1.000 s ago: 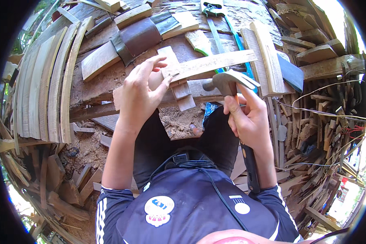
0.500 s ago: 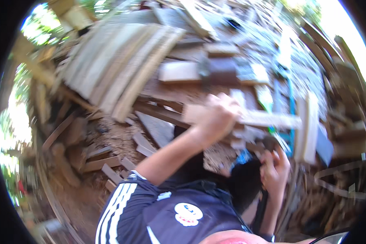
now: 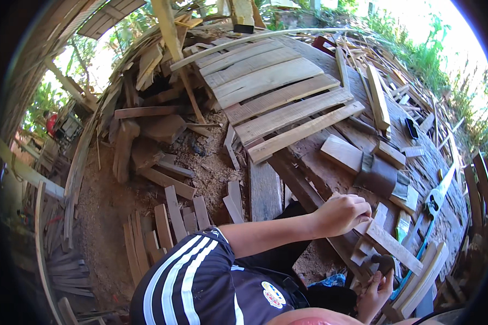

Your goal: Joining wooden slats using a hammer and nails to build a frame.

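My left hand is closed around one end of a pale wooden strip. The strip slants down to the right, its far end close to some long boards. Below it, my right hand has its fingers curled around what looks like a hammer; only the dark, rounded head shows clearly, and the grip is mostly hidden. Small wood blocks lie beneath the strip. Beyond my left hand, a dark brown pad is draped over wooden blocks on the workbench.
A row of flat slats lies across the bench's far side. At right are a saw with a blue frame, a paintbrush and upright-leaning boards. Offcuts and sawdust cover the ground to the left. A post rises behind.
The view has swung left, so the bench and slats sit farther right in the picture. Both hands appear lower and farther right, the wooden strip still in my left hand and now slanting more steeply.
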Tool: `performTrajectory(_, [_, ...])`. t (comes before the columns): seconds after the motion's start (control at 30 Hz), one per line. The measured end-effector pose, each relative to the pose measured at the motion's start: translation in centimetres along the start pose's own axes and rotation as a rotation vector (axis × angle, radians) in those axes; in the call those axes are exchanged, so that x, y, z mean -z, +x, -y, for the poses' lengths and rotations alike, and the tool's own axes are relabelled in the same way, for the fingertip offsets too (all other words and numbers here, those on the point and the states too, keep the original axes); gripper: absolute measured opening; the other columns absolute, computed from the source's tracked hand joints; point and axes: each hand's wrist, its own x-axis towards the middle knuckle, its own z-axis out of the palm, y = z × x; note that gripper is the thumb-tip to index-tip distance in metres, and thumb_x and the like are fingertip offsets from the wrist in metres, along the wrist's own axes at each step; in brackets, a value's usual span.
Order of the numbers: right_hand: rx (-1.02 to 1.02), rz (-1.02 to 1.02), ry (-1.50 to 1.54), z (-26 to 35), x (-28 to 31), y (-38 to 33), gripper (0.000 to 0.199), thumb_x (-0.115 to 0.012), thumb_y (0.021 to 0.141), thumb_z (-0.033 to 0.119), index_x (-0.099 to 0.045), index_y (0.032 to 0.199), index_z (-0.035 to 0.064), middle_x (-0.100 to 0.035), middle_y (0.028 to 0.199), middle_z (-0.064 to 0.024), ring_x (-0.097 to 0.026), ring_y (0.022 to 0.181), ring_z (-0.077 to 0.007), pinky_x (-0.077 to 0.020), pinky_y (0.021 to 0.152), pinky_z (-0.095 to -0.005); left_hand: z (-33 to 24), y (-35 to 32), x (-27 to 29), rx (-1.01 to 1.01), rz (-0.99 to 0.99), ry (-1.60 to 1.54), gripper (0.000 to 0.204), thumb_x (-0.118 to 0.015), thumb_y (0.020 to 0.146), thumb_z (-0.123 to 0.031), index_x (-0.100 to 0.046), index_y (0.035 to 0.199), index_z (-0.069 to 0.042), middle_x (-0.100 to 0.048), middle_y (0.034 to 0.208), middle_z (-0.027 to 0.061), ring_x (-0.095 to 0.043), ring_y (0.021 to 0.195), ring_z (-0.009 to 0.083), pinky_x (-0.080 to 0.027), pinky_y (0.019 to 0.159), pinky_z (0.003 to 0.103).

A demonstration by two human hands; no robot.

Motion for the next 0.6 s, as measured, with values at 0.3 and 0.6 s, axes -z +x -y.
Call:
performTrajectory(0.3, [0.123,-0.069,0.058,-4.5,0.8,2.4,0.05,-0.07,0.098,0.025,-0.058,0.143,0.0066,-0.071,0.114,-0.0195,-0.065,0.091,-0.0217,-0.055,0.074,-0.0344,-1.8,-3.9,4.2,0.165,-0.096,-0.29,0.011,-0.077,0.087,-0.006,-0.078,0.098,-0.002,-0.068,0.088,0.0081,-0.065,0.077,0.0179,-0.052,0.068,0.03])
performTrajectory(0.6, [0.014,-0.017,-0.117,-0.9,0.1,3.2,0.05,-0.06,0.101,0.019,-0.05,0.147,0.0023,-0.065,0.074,-0.0115,-0.052,0.048,-0.0125,-0.0381,0.038,-0.0267,-4.2,-9.2,9.8,0.234,-0.172,-0.285,0.012,-0.081,0.085,-0.014,-0.08,0.093,-0.005,-0.071,0.085,0.0072,-0.066,0.079,0.0172,-0.051,0.067,0.03])
